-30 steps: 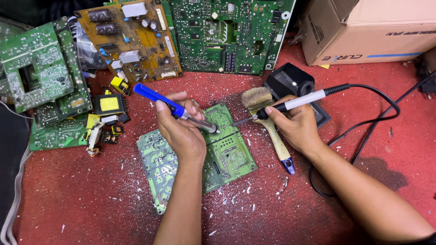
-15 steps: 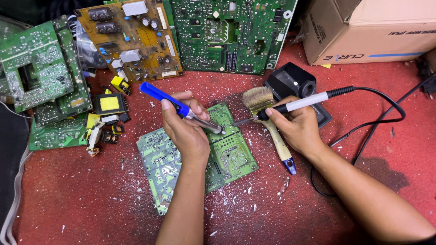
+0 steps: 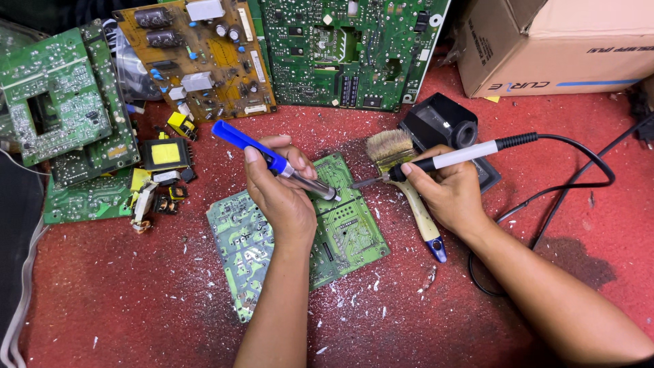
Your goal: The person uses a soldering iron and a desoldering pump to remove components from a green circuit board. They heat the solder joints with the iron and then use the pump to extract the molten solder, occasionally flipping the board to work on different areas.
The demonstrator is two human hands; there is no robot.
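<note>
Several loose green circuit boards (image 3: 58, 109) and small yellow transformers (image 3: 163, 153) lie at the upper left of the frame. Lower centre, a green printed circuit board (image 3: 340, 235) rests flat on the red, debris-flecked mat (image 3: 136, 307). The left hand (image 3: 279, 194) is closed around a blue-handled desoldering pump (image 3: 272, 160), its metal tip down on the board's upper edge. Just right, the right hand (image 3: 446, 191) pinches a white-handled soldering iron (image 3: 443, 158), tip meeting the pump's. A wooden-handled brush (image 3: 409, 184) lies beneath that hand. Judged well done, both tips should sit steady on one joint, the pump nozzle square to it.
</note>
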